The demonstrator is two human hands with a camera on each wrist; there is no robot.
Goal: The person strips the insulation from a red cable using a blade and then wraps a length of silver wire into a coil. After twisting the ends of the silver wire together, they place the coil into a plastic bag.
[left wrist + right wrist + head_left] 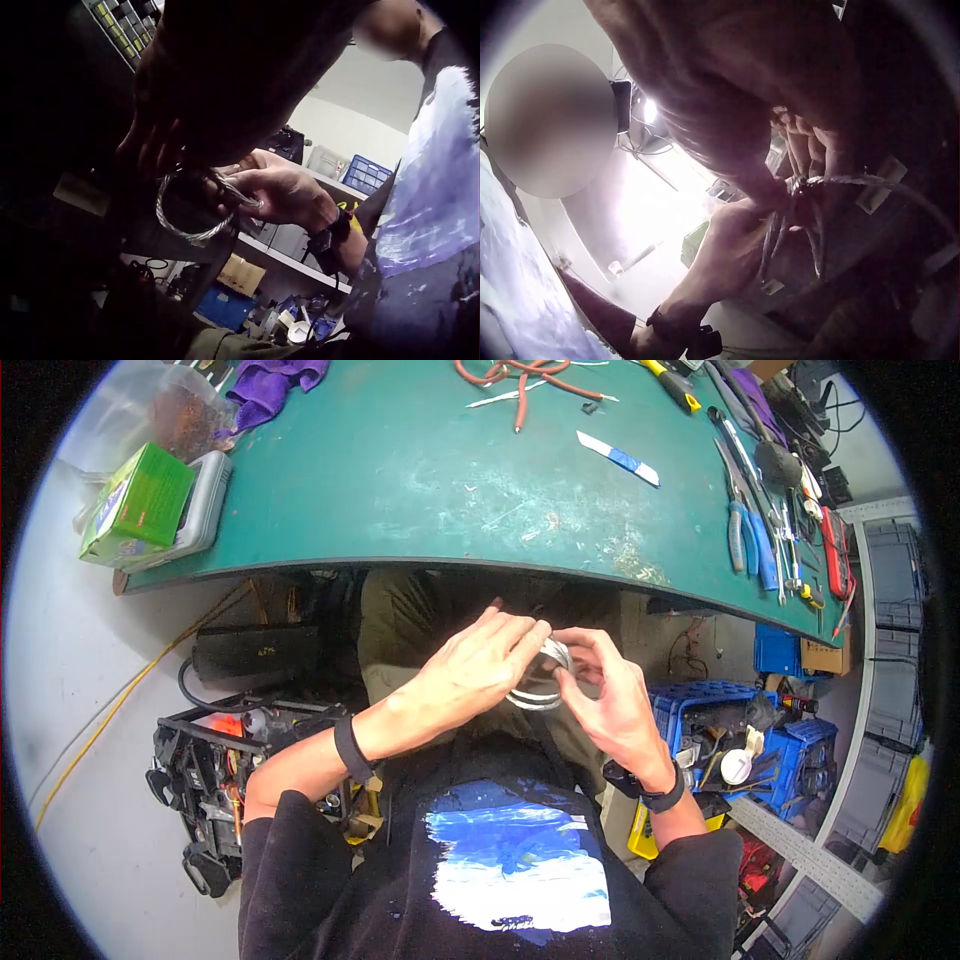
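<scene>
A small coil of silvery twisted cable (535,701) is held between both hands, below the table's front edge and above the lap. My left hand (478,658) grips the coil's left side, its back turned to the head camera. On the other side, my right hand (612,700) pinches the coil between thumb and fingers. In the left wrist view the cable loop (166,217) hangs below the fingers, with the right hand (274,191) behind it. The right wrist view shows several cable strands (817,244) meeting at the fingertips; the exact finger contact is dark there.
On the green table (400,480) lie brown cables (521,405), a blue-and-white strip (618,458) and, at the right, pliers (738,535) and other tools. A green box (140,505) stands at the left. Blue crates (700,705) are at the lower right, a black equipment frame (200,760) lower left.
</scene>
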